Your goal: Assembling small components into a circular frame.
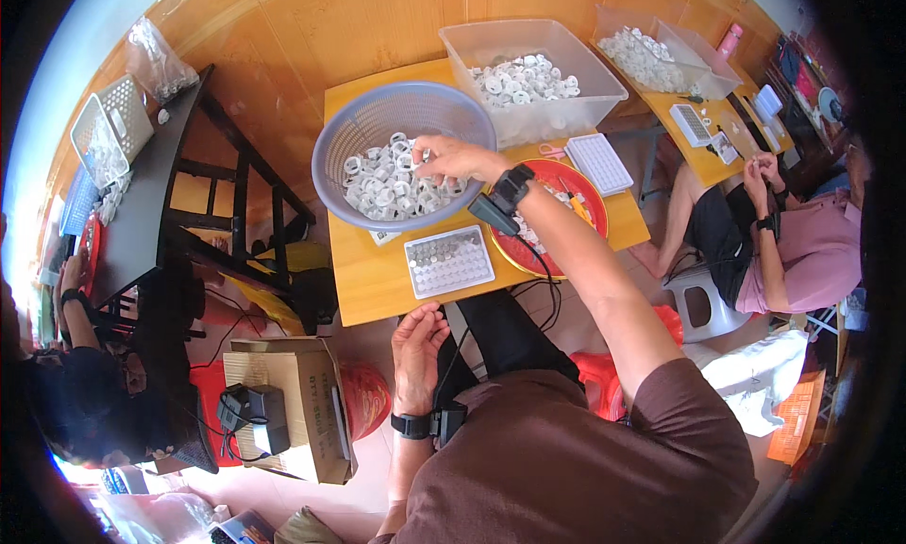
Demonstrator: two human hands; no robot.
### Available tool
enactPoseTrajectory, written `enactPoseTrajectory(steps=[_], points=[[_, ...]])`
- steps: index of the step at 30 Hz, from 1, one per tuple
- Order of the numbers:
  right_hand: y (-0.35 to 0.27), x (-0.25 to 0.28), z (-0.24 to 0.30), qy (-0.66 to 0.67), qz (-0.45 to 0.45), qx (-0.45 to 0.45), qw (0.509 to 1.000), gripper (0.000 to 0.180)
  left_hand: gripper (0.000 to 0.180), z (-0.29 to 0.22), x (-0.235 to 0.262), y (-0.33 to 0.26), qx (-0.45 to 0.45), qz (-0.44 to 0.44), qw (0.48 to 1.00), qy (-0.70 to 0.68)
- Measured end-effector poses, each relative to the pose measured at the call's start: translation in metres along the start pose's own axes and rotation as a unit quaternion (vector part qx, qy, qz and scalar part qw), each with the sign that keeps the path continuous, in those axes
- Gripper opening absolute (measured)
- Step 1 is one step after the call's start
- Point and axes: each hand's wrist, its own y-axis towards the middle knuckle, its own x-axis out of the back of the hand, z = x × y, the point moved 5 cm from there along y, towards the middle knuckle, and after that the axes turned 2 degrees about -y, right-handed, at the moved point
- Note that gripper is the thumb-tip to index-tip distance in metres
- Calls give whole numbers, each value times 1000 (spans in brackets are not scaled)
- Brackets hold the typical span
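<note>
A grey-purple plastic basket (342, 133) holds a pile of small white ring-shaped plastic parts (387, 181). My right hand (451, 160) reaches over the basket's right side, its fingers pinched on one white ring-shaped part at the top of the pile. Below the table's front edge, my left hand (420, 341) is closed with thumb and fingertips together. What it holds, if anything, is too small to make out. Between the hands lies a white tray (450, 278) with rows of small round pieces, greyer in the back rows. Both wrists wear black devices.
A red round tray (596, 200) with small parts sits beneath my right forearm. Behind it are pink scissors (552, 151), another white tray (601, 164) and a clear bin (557, 115) of white parts. A cardboard box (326, 412) stands left of me. People work at both sides.
</note>
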Motion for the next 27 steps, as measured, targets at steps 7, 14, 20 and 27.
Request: enactPoseTrajectory(steps=[7,14,20,27], points=[[-72,-7,58,297,60,58,951,24,17,-16,-5,3,-19,10,1000,2],[-124,-43,68,396,54,80,913,26,23,-42,-33,1,-65,46,997,11],[-151,-66,65,292,-19,70,954,23,31,-46,-47,-4,-65,73,995,9],[-178,-91,45,129,-48,65,988,13,31,-14,-34,-11,22,105,988,115]])
